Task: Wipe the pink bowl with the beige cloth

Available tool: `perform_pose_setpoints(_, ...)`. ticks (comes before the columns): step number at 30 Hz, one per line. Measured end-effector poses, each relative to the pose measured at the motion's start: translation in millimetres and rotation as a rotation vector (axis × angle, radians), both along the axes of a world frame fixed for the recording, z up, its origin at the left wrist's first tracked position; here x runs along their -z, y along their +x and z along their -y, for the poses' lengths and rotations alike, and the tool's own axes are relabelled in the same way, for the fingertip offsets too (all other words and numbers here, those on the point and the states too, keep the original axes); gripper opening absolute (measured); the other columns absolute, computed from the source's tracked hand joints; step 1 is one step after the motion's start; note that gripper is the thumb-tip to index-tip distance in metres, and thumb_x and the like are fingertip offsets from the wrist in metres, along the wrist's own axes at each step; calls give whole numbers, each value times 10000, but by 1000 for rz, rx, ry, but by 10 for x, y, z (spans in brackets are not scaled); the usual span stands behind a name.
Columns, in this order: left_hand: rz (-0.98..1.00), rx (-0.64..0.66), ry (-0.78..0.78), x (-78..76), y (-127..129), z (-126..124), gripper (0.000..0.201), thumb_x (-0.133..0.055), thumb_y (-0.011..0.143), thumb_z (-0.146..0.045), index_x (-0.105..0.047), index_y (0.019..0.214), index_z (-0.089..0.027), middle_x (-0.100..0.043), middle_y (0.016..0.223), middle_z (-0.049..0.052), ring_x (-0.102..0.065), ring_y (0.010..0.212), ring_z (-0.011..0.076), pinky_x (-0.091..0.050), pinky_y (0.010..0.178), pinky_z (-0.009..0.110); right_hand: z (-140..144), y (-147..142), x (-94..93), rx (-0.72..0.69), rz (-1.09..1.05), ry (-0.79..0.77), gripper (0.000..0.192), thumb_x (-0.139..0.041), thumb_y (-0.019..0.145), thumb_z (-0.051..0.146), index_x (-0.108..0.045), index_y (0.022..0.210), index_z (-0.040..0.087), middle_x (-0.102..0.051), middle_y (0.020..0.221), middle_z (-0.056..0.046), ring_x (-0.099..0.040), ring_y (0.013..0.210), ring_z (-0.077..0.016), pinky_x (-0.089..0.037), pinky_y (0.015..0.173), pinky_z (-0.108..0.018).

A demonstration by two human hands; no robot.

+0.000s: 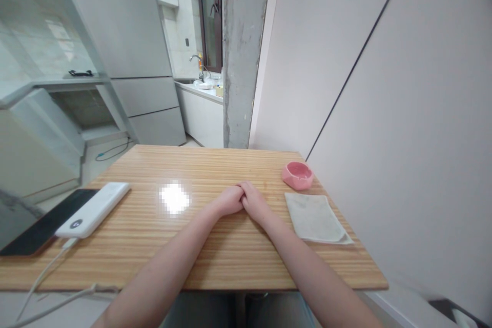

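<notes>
Both hands are parked near the middle of the desk point(154, 164), the left hand point(229, 200) and right hand point(253, 202) pressed together with fingers curled into each other, so nothing is held in either one and neither is spread wide. Judging by that, no grabbing step is in hand at all; it reads as a resting pose, and any pick-up would call for the hands to be unclasped first. Nearest on the right side, a folded cloth point(315, 218) is laid flat near the right edge, just beside the right forearm but not touched. Just past it, toward the far right corner, a pink ashtray-like dish point(297, 175) is set, close to the cloth yet apart from it. Over at the left edge, a white power bank point(94, 209) is seen lying partly on top of a dark phone point(42, 228), with a white cable point(42, 279) trailing off the near edge. Counted up: two hands, one cloth, one dish, one power bank, one phone; whether it's one cable or two can't quite be told.
</notes>
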State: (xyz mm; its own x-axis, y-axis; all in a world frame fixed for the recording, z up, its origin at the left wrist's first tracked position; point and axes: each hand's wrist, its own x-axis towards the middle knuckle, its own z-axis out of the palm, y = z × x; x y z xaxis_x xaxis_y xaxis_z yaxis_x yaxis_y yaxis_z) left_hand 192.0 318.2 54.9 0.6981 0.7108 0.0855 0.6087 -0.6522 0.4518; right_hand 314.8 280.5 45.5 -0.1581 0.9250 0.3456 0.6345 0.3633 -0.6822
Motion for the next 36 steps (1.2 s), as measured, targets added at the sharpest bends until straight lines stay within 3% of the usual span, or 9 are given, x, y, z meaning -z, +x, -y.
perform_pose_setpoints(10,52,39,0,-30,-18,18,291,-515,741,-162,-632,1006,-128,-691,970,122,-634,874,225,-483,763,306,51,68,-149,10,115,67,492,-430,711,57,-564,1163,198,-620,1156,-91,-540,1114,-207,-378,1029,-418)
perform_pose_setpoints(12,107,48,-23,-39,-26,26,398,-513,777,-209,-549,1171,-162,-684,911,68,-625,809,187,-473,733,285,69,267,-269,179,207,176,509,-483,746,128,-506,1249,198,-543,1293,-116,-434,1257,-255,-228,1104,-516)
perform_pose_setpoints(14,131,48,-47,-49,-32,31,485,-499,808,-246,-448,1288,-195,-663,832,16,-601,729,154,-455,685,260,86,541,-368,547,238,254,481,-490,793,197,-479,1274,181,-452,1379,-151,-295,1351,-301,-113,1102,-597)
perform_pose_setpoints(16,122,46,-53,-55,-34,34,505,-494,817,-263,-421,1313,-202,-643,792,-3,-581,696,142,-434,654,248,98,817,-392,833,272,216,450,-483,815,235,-489,1256,148,-363,1434,-187,-214,1378,-347,-86,1068,-657)
perform_pose_setpoints(18,122,50,-50,-55,-35,34,491,-495,822,-272,-434,1304,-198,-636,790,-3,-575,701,140,-422,648,247,102,1025,-335,925,316,93,403,-504,808,256,-538,1188,126,-349,1432,-208,-200,1372,-386,-93,1039,-693)
perform_pose_setpoints(21,134,55,-54,-41,-37,30,473,-493,829,-274,-446,1292,-192,-631,781,-3,-573,696,140,-426,648,251,79,1182,-187,887,338,-19,330,-539,784,229,-588,1094,126,-408,1377,-209,-181,1370,-398,-197,1026,-668)
perform_pose_setpoints(27,217,41,20,-61,-32,21,377,-495,842,-232,-523,1215,-184,-640,958,67,-603,895,180,-486,821,325,-19,1220,-122,752,336,108,188,-547,780,191,-604,929,90,-510,1199,-217,-336,1290,-324,-204,1090,-577)
perform_pose_setpoints(33,257,-9,374,-181,-46,1,730,-699,733,-267,-361,1379,-242,-240,1513,121,-159,1414,302,-234,1127,514,-69,634,-173,307,228,267,189,-541,777,138,-599,954,171,-499,1212,-141,-177,1398,-275,-260,1119,-531)
perform_pose_setpoints(36,197,51,449,-206,-79,-46,680,-679,741,-200,-391,1357,-217,-298,1491,121,-118,1425,301,-193,1138,539,-56,307,-147,125,198,285,293,-510,787,104,-583,1064,165,-485,1265,-139,-184,1413,-249,-270,1134,-501)
